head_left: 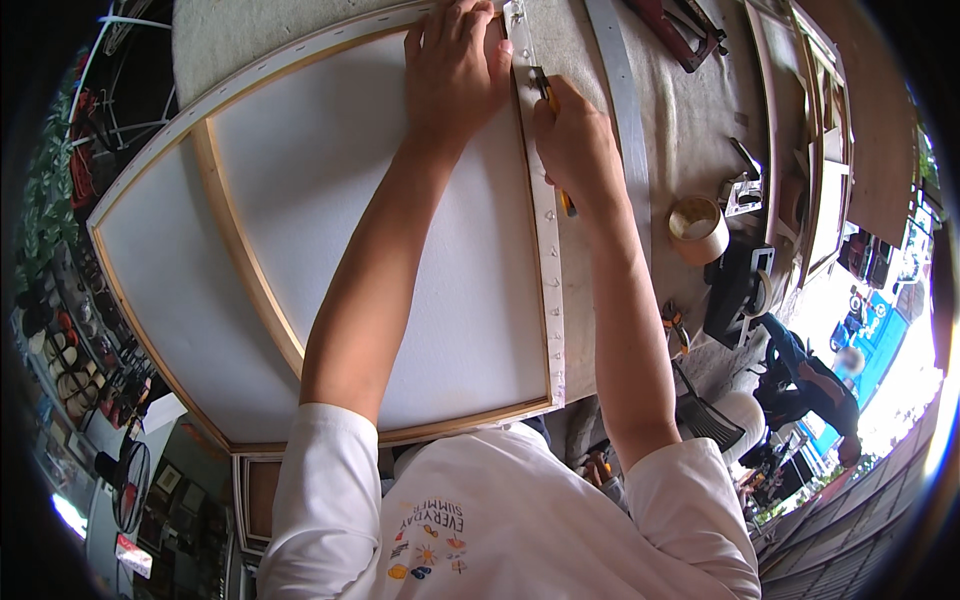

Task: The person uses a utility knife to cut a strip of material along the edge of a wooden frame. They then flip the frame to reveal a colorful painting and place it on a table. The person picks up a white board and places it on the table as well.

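A large stretched canvas (360, 200) lies face down before me, its white back and wooden stretcher bars showing. One crossbar (232, 205) runs across it. Along the right side, a folded white canvas edge (548, 260) is dotted with staples. My left hand (458, 75) rests open on the far right corner, fingers over the far bar and thumb against the right edge. My right hand (578, 140) is closed around a yellow and black utility knife (543, 88), held beside that folded edge. The fingers hide the knife's middle, and I cannot tell whether its blade touches the canvas.
Right of the canvas lies a long grey metal strip (622, 100). Beyond it are a dark red staple gun (682, 30), a tape roll (698, 230), a silver stapler (742, 190), a black tape dispenser (735, 295) and pliers (677, 328). A person (815, 385) bends at far right.
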Motion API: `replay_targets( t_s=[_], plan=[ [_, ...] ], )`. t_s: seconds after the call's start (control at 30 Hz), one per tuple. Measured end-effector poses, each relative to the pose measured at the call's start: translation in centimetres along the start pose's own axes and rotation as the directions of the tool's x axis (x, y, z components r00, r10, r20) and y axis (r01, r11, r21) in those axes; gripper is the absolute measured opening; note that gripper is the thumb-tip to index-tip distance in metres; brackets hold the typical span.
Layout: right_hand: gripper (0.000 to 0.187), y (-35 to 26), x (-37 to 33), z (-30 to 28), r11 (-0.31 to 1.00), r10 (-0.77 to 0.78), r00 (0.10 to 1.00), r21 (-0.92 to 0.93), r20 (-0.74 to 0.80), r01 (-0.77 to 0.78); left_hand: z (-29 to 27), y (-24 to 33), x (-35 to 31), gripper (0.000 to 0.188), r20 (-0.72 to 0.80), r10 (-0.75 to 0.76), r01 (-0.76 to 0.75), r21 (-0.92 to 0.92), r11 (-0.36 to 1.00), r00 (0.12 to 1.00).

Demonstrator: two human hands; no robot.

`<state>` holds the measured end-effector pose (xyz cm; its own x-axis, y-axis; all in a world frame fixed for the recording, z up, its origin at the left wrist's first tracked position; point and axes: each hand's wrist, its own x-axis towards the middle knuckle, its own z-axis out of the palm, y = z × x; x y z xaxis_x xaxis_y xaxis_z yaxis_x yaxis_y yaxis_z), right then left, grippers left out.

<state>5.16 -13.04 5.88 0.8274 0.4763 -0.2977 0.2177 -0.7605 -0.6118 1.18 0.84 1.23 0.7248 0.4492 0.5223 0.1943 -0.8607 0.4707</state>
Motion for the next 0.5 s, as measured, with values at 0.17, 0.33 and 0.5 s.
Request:
replay_targets(
  t_s=[0.17, 0.33, 0.5],
  plan=[
    [0.015, 0.1, -1.1, -0.2, 1.0, 0.023, 1.0, -0.006, -0.002, -0.023, -0.1, 0.2, 0.1, 0.038, -0.002, -0.011, 0.011, -0.01, 1.0, 1.0],
    [0.016, 0.3, -2.4, -0.4, 0.998, 0.054, 0.998, -0.014, 0.019, -0.054, 0.0, 0.3, -0.1, 0.039, -0.009, -0.004, 0.004, -0.005, 1.0, 1.0],
    [0.018, 1.1, -4.3, -0.6, 0.998, 0.056, 0.998, -0.019, 0.017, -0.056, 0.2, 0.1, -0.3, 0.039, -0.026, 0.019, -0.019, -0.007, 1.0, 0.999]
  ],
)
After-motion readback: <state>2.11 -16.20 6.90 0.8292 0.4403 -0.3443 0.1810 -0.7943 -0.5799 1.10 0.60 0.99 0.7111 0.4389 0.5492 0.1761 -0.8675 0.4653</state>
